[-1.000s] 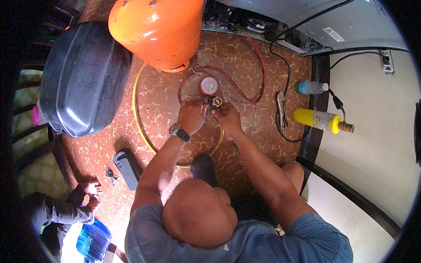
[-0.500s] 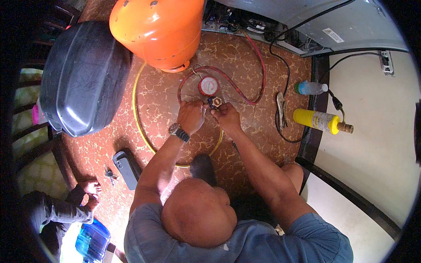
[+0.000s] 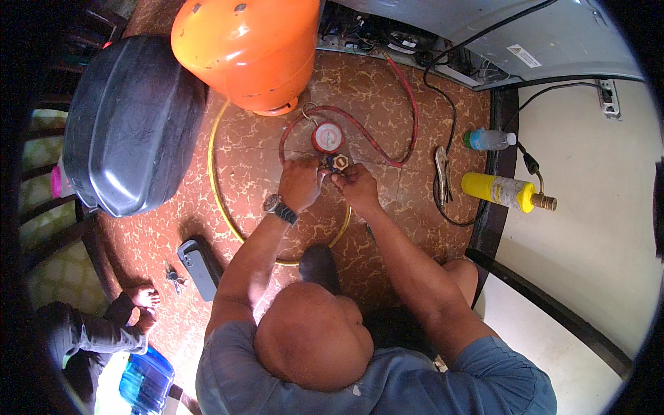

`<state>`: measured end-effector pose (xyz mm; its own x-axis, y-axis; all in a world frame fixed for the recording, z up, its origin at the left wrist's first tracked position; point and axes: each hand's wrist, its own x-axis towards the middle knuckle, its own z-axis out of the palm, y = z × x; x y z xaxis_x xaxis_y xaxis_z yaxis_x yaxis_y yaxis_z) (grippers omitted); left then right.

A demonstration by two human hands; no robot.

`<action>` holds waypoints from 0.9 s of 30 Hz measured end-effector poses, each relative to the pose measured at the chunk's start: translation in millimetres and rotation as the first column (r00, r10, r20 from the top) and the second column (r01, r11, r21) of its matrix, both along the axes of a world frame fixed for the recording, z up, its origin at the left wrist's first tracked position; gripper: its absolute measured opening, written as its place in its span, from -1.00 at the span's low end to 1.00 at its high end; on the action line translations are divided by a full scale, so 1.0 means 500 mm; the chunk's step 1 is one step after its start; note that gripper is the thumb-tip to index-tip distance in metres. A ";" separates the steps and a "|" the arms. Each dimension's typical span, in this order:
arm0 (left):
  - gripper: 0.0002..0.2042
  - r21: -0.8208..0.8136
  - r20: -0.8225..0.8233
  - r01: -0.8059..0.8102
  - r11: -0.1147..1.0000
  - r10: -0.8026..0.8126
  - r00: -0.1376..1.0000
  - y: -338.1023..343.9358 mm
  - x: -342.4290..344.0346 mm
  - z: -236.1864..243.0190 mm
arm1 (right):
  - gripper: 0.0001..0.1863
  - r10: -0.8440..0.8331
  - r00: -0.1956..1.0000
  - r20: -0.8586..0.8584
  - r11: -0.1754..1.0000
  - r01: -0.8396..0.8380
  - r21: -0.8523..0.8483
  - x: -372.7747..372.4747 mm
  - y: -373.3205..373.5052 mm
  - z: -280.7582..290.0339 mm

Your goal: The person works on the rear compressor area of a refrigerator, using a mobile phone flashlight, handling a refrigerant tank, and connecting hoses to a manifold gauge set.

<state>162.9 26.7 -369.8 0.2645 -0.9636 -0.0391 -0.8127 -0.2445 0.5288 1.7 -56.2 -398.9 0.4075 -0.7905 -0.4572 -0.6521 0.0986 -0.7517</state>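
Both pinching the brass valve fitting (image 3: 338, 164) just below the red pressure gauge (image 3: 328, 137) on the tiled floor (image 3: 387, 90), left hand (image 3: 301, 183) from its left, right hand (image 3: 355, 185) from below-right, near the orange gas cylinder (image 3: 245, 48).

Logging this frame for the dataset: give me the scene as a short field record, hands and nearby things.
left hand: on the gauge fitting, wristwatch on wrist
right hand: pinching the brass valve fitting
pressure gauge: red rim, on floor, red hose attached
behind: orange gas cylinder
right side: yellow torch canister, plastic bottle, pliers
floor: yellow hose looped
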 end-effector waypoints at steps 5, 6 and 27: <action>-0.79 -0.012 -0.014 -0.031 0.999 0.031 0.999 -0.005 -0.001 0.010 | -0.67 0.008 1.000 -0.006 1.000 -0.008 -0.021 0.000 0.002 -0.004; -0.82 -0.032 -0.020 -0.044 0.999 0.043 0.999 -0.007 -0.004 0.013 | -0.67 -0.002 1.000 0.017 1.000 0.002 -0.013 -0.003 0.002 -0.012; -0.81 0.008 0.098 -0.043 0.999 0.042 0.994 0.001 -0.019 0.004 | -0.60 -0.023 0.997 0.067 1.000 0.022 0.019 -0.001 0.007 -0.023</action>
